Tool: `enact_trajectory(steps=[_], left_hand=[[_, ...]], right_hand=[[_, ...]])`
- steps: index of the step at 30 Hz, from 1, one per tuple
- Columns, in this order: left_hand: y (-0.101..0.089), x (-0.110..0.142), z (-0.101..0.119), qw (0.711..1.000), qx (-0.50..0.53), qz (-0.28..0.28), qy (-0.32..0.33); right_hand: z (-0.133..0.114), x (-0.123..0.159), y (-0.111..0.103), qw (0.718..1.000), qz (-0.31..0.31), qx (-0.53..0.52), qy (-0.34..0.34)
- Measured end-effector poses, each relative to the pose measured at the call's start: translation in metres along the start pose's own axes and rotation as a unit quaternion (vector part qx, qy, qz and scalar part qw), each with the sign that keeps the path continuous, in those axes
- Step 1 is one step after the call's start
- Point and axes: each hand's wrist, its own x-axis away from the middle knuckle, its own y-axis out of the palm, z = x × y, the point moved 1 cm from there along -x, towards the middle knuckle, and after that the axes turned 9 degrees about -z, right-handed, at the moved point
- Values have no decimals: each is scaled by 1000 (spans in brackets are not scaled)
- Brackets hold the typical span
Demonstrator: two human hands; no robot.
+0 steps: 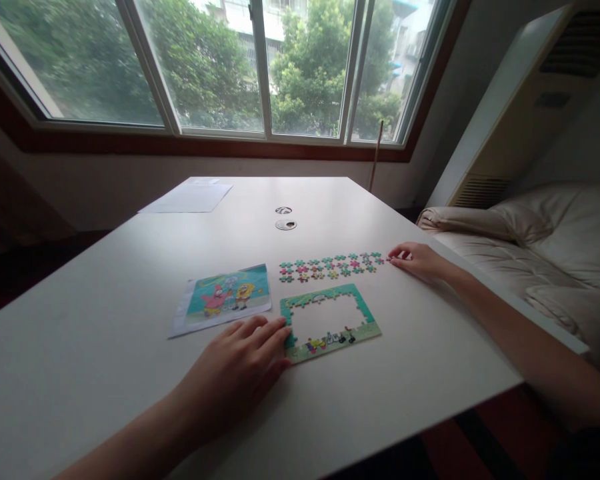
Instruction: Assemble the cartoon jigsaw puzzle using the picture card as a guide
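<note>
My left hand lies at the left edge of a jigsaw puzzle frame, its fingertips on the border and its thumb by the lower left corner. The frame has a green cartoon border and a bare middle showing the white table. Beyond it, loose puzzle pieces are spread in rows, apart from one another. At the right end of these rows my right hand pinches a small puzzle piece, mostly hidden by the fingertips. A cartoon picture sheet lies left of the frame.
The white table reaches toward a window. Sheets of paper lie at its far left, and two round cable-hole covers are set in its top. On the right are a cream sofa and a tall air conditioner.
</note>
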Motion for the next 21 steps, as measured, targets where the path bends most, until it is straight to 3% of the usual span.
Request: enact_trajectory(steps=[8, 21], left_hand=[[2, 2, -1, 1000, -5, -1, 0], [2, 2, -1, 1000, 6, 17, 2]], right_hand=[[-22, 2, 3, 996, 17, -27, -81], [-21, 0, 5, 996, 15, -10, -88]])
